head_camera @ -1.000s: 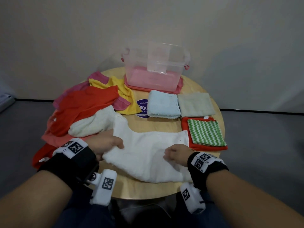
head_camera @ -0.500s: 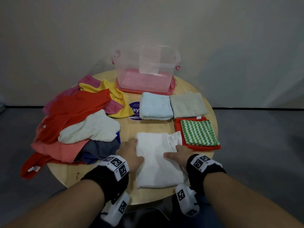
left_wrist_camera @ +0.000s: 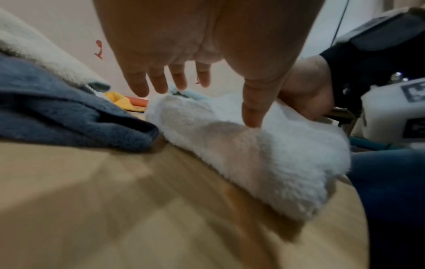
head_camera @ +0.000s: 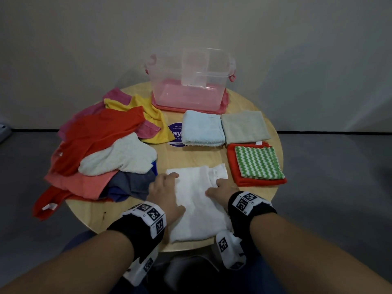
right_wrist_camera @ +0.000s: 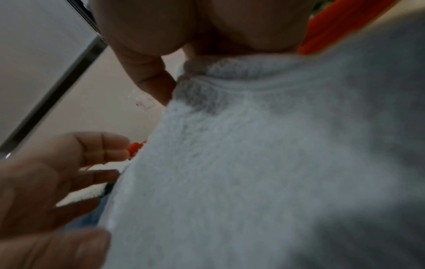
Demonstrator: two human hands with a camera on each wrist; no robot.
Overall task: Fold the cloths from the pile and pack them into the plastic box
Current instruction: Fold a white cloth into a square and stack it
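A white towel [head_camera: 197, 200] lies folded into a narrow strip at the near edge of the round wooden table [head_camera: 191, 155]. My left hand [head_camera: 164, 189] lies flat on its left side, fingers straight, with the thumb [left_wrist_camera: 253, 112] pressing the pile of the towel [left_wrist_camera: 264, 154]. My right hand [head_camera: 220, 187] holds the towel's right edge. There the thumb [right_wrist_camera: 158, 85] sits against the raised hem of the towel [right_wrist_camera: 253, 163], and the fingers are hidden behind it. The clear plastic box [head_camera: 191, 81] with a pink base stands at the far edge, with no cloth inside it.
A loose pile of cloths [head_camera: 101, 145] in red, cream, grey, yellow and pink covers the table's left side. Folded cloths lie at the right: a light blue one [head_camera: 201, 130], a beige one [head_camera: 244, 127] and a green zigzag one [head_camera: 257, 163] on a red one. A blue sticker [head_camera: 176, 134] marks the middle.
My left hand has carried the towel's left half over to the right, which halved its width. It now lies flat on the fold. My right hand has stayed at the right edge.
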